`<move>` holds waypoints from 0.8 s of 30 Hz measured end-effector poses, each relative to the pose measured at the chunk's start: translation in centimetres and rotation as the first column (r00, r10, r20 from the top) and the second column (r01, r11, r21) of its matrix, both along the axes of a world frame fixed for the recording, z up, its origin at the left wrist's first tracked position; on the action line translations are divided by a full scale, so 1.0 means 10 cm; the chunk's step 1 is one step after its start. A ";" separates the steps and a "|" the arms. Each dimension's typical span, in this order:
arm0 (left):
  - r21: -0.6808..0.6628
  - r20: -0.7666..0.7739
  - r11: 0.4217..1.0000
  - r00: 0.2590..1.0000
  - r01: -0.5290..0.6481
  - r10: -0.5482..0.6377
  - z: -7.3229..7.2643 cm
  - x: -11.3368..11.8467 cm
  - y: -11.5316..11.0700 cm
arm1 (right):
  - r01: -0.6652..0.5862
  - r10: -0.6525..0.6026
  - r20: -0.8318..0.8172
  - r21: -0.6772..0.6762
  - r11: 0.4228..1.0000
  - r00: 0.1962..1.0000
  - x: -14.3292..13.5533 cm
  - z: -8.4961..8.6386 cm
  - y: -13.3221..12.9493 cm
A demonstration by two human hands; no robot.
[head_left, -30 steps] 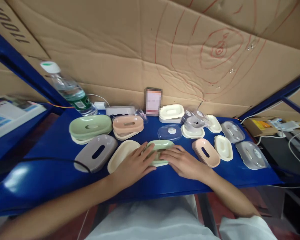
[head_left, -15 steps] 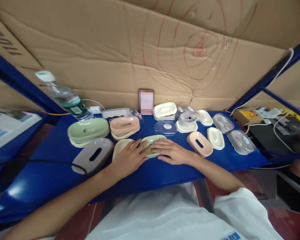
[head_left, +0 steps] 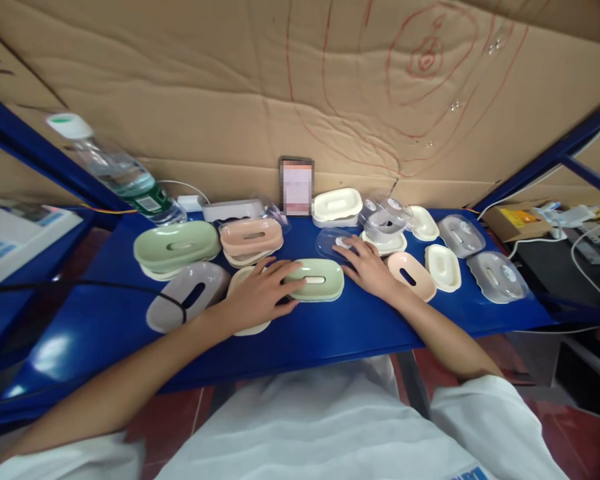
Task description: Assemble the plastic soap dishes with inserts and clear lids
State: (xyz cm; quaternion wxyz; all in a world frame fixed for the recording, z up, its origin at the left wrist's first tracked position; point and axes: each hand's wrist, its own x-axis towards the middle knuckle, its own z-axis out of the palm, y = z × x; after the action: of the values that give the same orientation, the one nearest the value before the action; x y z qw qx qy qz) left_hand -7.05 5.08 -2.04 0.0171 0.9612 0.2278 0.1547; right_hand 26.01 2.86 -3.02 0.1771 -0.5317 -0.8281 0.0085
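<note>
A green oval soap dish [head_left: 325, 288] with a slot in its middle, a pale piece showing through, lies near the table's front edge. My left hand [head_left: 260, 293] holds its left end, fingers over the rim and thumb at the near side. Partly under that hand lies a cream oval tray [head_left: 253, 328]. My right hand [head_left: 373, 270] is open, fingers stretched over a clear plastic lid [head_left: 325, 241] with a round white label; whether they touch it I cannot tell. Beside my right wrist sits a peach slotted dish [head_left: 414, 283].
On the left are a larger green dish [head_left: 177, 247], a grey slotted dish [head_left: 180, 300] and a peach dish [head_left: 253, 235]. Cream trays [head_left: 443, 268] and clear-covered grey dishes [head_left: 500, 279] stand right. A water bottle [head_left: 125, 180] and a phone [head_left: 297, 187] lean at the back.
My right hand has left the green dish and moved right and back to the clear lid. My left hand stays at the dish's left end. The camera view has shifted slightly.
</note>
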 end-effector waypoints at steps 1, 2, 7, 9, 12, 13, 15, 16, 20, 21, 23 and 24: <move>-0.037 0.000 0.999 1.000 0.002 -0.002 0.00 -0.01 0.02 | 0.011 -0.011 -0.007 -0.006 1.000 1.000 0.00 0.01 0.00; -0.078 0.000 0.997 1.000 -0.001 0.001 -0.01 -0.02 0.04 | 0.014 -0.014 -0.034 -0.011 1.000 0.999 -0.01 0.04 0.00; -0.298 0.045 0.950 0.993 -0.090 0.108 -0.09 -0.05 0.12 | -0.100 0.095 -0.278 -0.007 0.995 0.956 -0.07 0.20 -0.12; -0.376 0.080 0.914 0.977 -0.153 0.197 -0.09 -0.04 0.13 | -0.229 0.221 -0.235 -0.006 0.973 0.946 -0.14 0.23 -0.22; -0.476 0.087 0.856 0.958 -0.201 0.273 -0.07 -0.04 0.14 | -0.341 0.339 -0.083 -0.022 0.940 0.937 -0.26 0.23 -0.35; -0.491 0.077 0.849 0.961 -0.196 0.266 -0.06 -0.04 0.15 | -0.346 0.344 -0.050 -0.027 0.938 0.937 -0.29 0.22 -0.38; -0.482 0.062 0.860 0.973 -0.168 0.224 -0.06 -0.04 0.16 | -0.345 0.344 -0.020 -0.038 0.938 0.939 -0.33 0.21 -0.40; -0.463 0.062 0.874 0.978 -0.149 0.200 -0.06 -0.05 0.16 | -0.353 0.352 -0.020 -0.044 0.935 0.936 -0.33 0.21 -0.40; -0.411 0.087 0.906 0.986 -0.096 0.144 -0.04 -0.05 0.14 | -0.454 0.452 -0.047 -0.053 0.890 0.891 -0.26 0.20 -0.34; -0.404 0.086 0.910 0.986 -0.093 0.139 -0.04 -0.04 0.13 | -0.478 0.476 -0.047 -0.041 0.877 0.878 -0.24 0.19 -0.32; -0.383 0.068 0.918 0.987 -0.107 0.143 -0.03 -0.05 0.11 | -0.500 0.499 -0.025 -0.010 0.866 0.866 -0.22 0.16 -0.30; -0.366 0.056 0.923 0.987 -0.120 0.151 -0.03 -0.05 0.10 | -0.499 0.499 -0.008 0.004 0.867 0.867 -0.22 0.14 -0.29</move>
State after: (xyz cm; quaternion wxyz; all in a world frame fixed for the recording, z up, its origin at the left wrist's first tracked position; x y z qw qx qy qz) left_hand -7.57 6.12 -2.38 0.1922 0.9163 0.3173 0.1509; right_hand 23.84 -0.02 -1.60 0.1730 -0.2997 -0.9366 0.0558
